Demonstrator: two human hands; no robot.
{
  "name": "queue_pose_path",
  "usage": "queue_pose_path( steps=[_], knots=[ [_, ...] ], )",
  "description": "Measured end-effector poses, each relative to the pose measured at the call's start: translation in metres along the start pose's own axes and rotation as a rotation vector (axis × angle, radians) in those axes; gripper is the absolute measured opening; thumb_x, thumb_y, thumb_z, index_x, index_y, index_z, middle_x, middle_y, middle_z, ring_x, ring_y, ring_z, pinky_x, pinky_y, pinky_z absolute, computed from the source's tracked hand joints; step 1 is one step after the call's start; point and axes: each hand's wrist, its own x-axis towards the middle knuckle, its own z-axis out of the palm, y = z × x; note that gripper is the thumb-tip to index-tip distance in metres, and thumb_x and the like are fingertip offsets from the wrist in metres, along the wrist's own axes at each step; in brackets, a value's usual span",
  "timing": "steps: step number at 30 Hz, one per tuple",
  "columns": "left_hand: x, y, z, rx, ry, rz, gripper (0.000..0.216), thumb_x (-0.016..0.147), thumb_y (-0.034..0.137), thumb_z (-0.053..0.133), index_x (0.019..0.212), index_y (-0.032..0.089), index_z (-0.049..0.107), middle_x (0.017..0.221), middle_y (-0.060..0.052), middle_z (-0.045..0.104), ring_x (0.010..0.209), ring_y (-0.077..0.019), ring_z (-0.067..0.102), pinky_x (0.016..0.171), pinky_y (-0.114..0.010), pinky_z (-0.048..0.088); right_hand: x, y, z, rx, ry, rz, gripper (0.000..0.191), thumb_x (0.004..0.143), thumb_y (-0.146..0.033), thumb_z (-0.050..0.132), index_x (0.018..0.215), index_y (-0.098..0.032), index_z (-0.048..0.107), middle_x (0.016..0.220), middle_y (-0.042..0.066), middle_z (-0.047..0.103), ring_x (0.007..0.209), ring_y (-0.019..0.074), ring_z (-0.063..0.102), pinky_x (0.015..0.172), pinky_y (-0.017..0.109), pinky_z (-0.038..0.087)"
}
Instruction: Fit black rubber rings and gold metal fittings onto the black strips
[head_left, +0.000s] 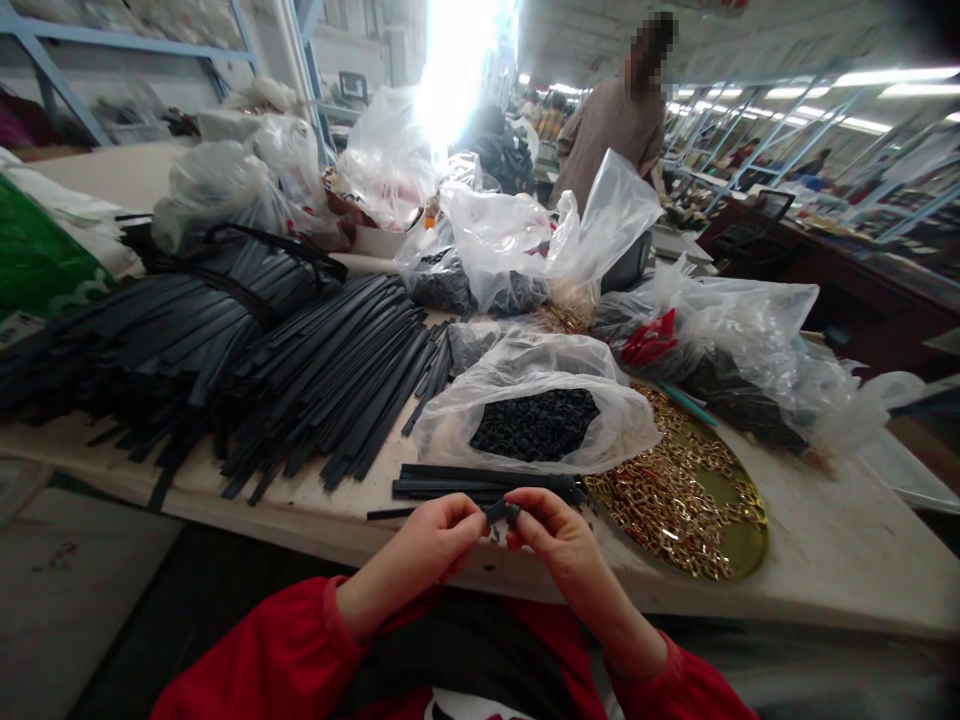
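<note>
In the lower centre of the frame, the left hand (450,535) and the right hand (551,525) are meeting above the near edge of the counter (840,560), and each pinches one end of a small dark piece (496,513) between thumb and fingers. The step in hand seems to be a fine shaping or joining of this piece; whether some metal part is inside, I cannot tell. Just beyond the hands lie flat dark strips (480,483), and behind these, in the centre, stands an open plastic bag (637,410) with small dark pieces inside. Right of centre, a round tray (739,505) carries gold-coloured metal parts (652,485). The next move, in my judgement, calls for a steady left pinch and small, exact pressure from the right fingertips.
</note>
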Motion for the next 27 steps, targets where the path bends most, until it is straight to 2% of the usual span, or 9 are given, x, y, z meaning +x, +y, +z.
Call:
queue_pose_path(
  steps=[5,10,12,14,16,19,21,25,27],
  knots=[
    [-0.002,0.002,0.003,0.099,0.037,0.064,0.023,0.079,0.034,0.041,0.064,0.017,0.046,0.05,0.008,0.039,0.044,-0.0072,0.036,0.042,-0.018,0.027,0.003,0.004,0.0,0.06,0.025,0.032,0.033,0.06,-0.04,0.073,0.08,-0.017,0.059,0.063,-0.004,0.059,0.053,0.0084,0.052,0.053,0.022,0.041],
    [-0.007,0.0,0.007,0.39,0.194,0.178,0.022,0.082,0.03,0.04,0.068,0.017,0.052,0.059,0.004,0.049,0.056,-0.0101,0.046,0.052,-0.02,0.029,-0.001,0.011,-0.001,0.151,0.05,0.067,0.029,0.064,-0.036,0.071,0.082,-0.019,0.058,0.065,-0.005,0.058,0.056,0.0084,0.053,0.058,0.023,0.042],
    [-0.009,-0.002,0.009,0.481,0.22,0.192,0.022,0.083,0.029,0.04,0.07,0.018,0.053,0.061,0.003,0.053,0.058,-0.011,0.048,0.054,-0.021,0.029,-0.003,0.014,0.0,0.145,0.065,0.062,0.029,0.065,-0.037,0.071,0.084,-0.02,0.057,0.065,-0.005,0.058,0.056,0.0093,0.054,0.059,0.024,0.042],
    [-0.011,-0.004,0.012,0.566,0.231,0.182,0.021,0.083,0.028,0.04,0.071,0.018,0.054,0.062,0.003,0.054,0.058,-0.0118,0.05,0.054,-0.022,0.028,-0.005,0.016,0.002,0.066,0.091,0.006,0.027,0.066,-0.036,0.069,0.084,-0.02,0.057,0.067,-0.004,0.058,0.059,0.011,0.054,0.06,0.026,0.043],
    [-0.011,-0.006,0.014,0.635,0.23,0.176,0.02,0.083,0.028,0.04,0.073,0.019,0.054,0.063,0.002,0.056,0.059,-0.0128,0.051,0.054,-0.023,0.027,-0.008,0.019,0.003,-0.102,0.141,-0.116,0.021,0.069,-0.034,0.067,0.083,-0.02,0.058,0.071,-0.001,0.059,0.064,0.0136,0.055,0.063,0.027,0.043],
    [-0.011,-0.009,0.016,0.63,0.18,0.194,0.019,0.082,0.026,0.04,0.072,0.019,0.054,0.065,0.001,0.057,0.06,-0.0126,0.05,0.055,-0.023,0.028,-0.011,0.021,0.004,-0.348,0.171,-0.269,0.013,0.071,-0.029,0.064,0.08,-0.02,0.062,0.076,0.002,0.06,0.072,0.017,0.055,0.067,0.029,0.042],
    [-0.01,-0.011,0.014,0.546,0.141,0.19,0.02,0.081,0.025,0.04,0.068,0.018,0.053,0.063,0.003,0.054,0.059,-0.0115,0.048,0.054,-0.021,0.028,-0.013,0.02,0.003,-0.333,0.128,-0.232,0.014,0.071,-0.03,0.064,0.08,-0.02,0.062,0.075,0.002,0.061,0.071,0.0171,0.055,0.066,0.029,0.042],
    [-0.008,-0.013,0.01,0.277,0.023,0.109,0.023,0.081,0.029,0.039,0.065,0.016,0.051,0.057,0.005,0.044,0.054,-0.0094,0.04,0.049,-0.019,0.028,-0.013,0.015,0.0,-0.028,0.008,0.011,0.023,0.07,-0.037,0.066,0.082,-0.018,0.062,0.07,-0.001,0.06,0.062,0.0128,0.056,0.06,0.026,0.044],
    [-0.006,-0.014,0.01,0.219,0.002,0.098,0.024,0.08,0.03,0.04,0.068,0.015,0.054,0.057,0.006,0.044,0.053,-0.0091,0.039,0.048,-0.019,0.028,-0.012,0.014,-0.001,0.123,-0.011,0.102,0.025,0.067,-0.037,0.069,0.081,-0.018,0.062,0.068,-0.002,0.06,0.058,0.0101,0.055,0.058,0.024,0.044]
  ],
)
